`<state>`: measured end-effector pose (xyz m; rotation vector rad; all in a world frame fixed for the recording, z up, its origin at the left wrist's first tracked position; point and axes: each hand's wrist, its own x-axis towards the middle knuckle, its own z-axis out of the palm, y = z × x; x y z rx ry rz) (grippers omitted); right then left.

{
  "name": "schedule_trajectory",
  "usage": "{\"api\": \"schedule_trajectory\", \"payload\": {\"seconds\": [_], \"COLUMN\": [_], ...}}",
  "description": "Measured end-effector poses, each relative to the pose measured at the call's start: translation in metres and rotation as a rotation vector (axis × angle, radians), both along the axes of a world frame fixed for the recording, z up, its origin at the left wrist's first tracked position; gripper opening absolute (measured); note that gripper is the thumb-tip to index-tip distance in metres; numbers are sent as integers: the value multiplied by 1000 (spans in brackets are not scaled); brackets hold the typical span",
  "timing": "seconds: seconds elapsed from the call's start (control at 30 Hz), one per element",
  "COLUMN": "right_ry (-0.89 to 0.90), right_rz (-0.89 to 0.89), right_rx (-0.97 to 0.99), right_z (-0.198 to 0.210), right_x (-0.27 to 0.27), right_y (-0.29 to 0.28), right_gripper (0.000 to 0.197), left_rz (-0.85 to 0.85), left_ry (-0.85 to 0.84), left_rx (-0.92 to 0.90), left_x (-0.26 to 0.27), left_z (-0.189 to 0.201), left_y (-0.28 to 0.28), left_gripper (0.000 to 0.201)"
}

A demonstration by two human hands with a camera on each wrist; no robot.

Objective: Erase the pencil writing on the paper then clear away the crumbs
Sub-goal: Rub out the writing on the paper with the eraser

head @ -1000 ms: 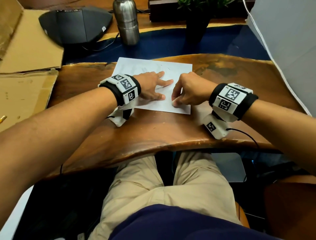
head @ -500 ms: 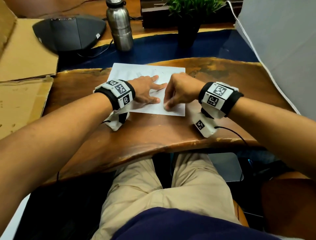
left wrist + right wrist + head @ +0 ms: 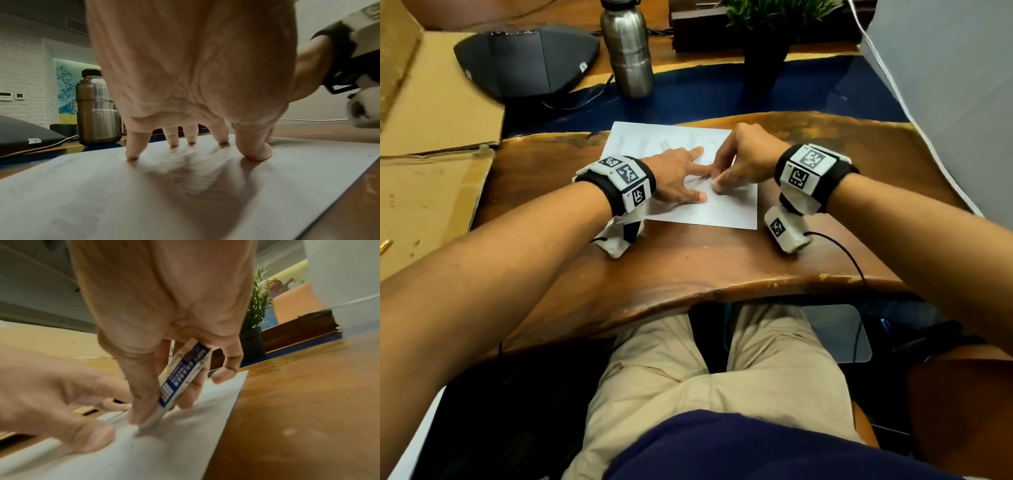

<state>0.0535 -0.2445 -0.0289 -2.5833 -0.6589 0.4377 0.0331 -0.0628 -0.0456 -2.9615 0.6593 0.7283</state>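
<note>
my left hand (image 3: pixel 681 181) fingers spread flat pin the thin, floppy paper (image 3: pixel 729 212) on the bench beside the bottle (image 3: pixel 627 48), my right hand (image 3: pixel 743 161) fingers pinching the soft eraser (image 3: pixel 180 379) by its sleeve, tip on the sheet

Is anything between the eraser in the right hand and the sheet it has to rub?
Nothing visible. The white eraser in its blue sleeve, pinched by the right hand, already touches the white paper sheet. The left hand presses the sheet beside it, not under it.
</note>
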Motion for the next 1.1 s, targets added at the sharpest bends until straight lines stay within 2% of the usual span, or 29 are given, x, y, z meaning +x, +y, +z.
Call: {"api": "schedule_trajectory", "payload": {"seconds": [0.13, 0.17, 0.27, 0.4, 0.6, 0.67, 0.77, 0.83, 0.97, 1.03, 1.1], "right_ry": [152, 145, 26, 81, 89, 88, 88, 84, 102, 112, 112], "right_rz": [156, 148, -22, -99, -135, -129, -119, -124, -138, -136, -134], "right_rx": [-134, -127, -51, -87, -62, -71, -85, -84, -87, -90, -86], "right_z": [-4, -3, -1, -8, -10, -9, -9, -10, -10, -9, -8], "right_x": [-14, -12, 9, 26, 31, 32, 33, 34, 34, 35, 35], "right_y": [-10, -13, -22, -26, -22, -20, -21, -21, -19, -19, -19], "right_gripper": [14, 12, 11, 14, 13, 14, 15, 15, 16, 15, 15], "left_rz": [-13, -15, -18, -12, 50, -30, -182, -125, 143, 105, -30], "left_ry": [1, 4, 29, 91, 104, 139, 210, 173, 122, 137, 154], "left_rx": [6, 9, 27, 38, 24, -40, -164, -181, 35, 17, -68], "left_x": [2, 2, 0, -15, -64, -78, -86, -81, -73, -79, -90], "left_z": [-3, -4, -6, -7, -10, -12, -10, -5, -3, -9, -13], "left_y": [3, 3, 1, 7, -6, -28, -49, -42, -15, -25, -48], "left_gripper": [70, 70, 71, 71, 97, 100, 93, 93, 105, 111, 109]}}
